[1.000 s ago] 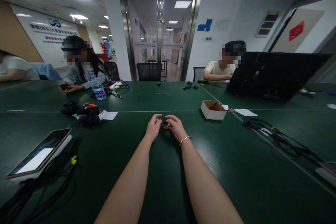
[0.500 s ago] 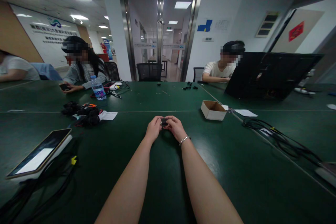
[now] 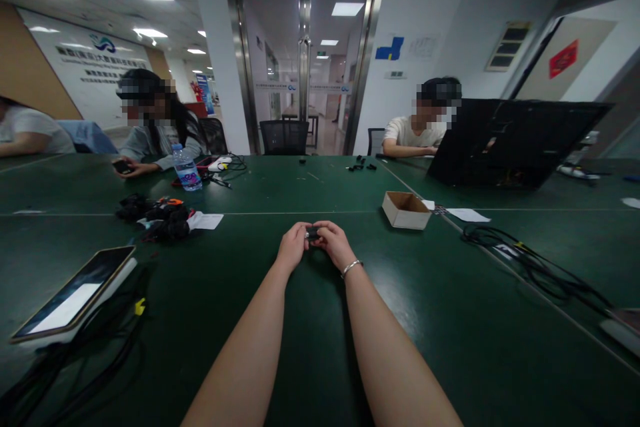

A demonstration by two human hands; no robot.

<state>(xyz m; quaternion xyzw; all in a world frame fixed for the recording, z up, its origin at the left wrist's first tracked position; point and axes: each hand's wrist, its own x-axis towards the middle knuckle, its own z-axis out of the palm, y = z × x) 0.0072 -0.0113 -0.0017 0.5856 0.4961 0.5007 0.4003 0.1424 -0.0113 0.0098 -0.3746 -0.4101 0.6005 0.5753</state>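
Note:
Both my hands meet over the middle of the green table (image 3: 320, 320). Between their fingertips is a small black object (image 3: 313, 233) with a light, metallic-looking bit at its left end; it is too small and too covered to tell its kind. My left hand (image 3: 293, 245) pinches it from the left, fingers closed. My right hand (image 3: 334, 242), with a silver bracelet (image 3: 352, 268) at the wrist, grips it from the right, fingers also closed. The fingers hide much of the object.
An open cardboard box (image 3: 406, 212) stands to the right, near coiled black cables (image 3: 530, 260). On the left are a phone (image 3: 75, 293), a tangle of black gear (image 3: 160, 217) and a water bottle (image 3: 187, 170). Small black pieces (image 3: 361, 165) lie farther back. Other people sit across the table.
My hands stay in nearly the same place. Slightly more of the light end of the black object shows beside my left fingertips.

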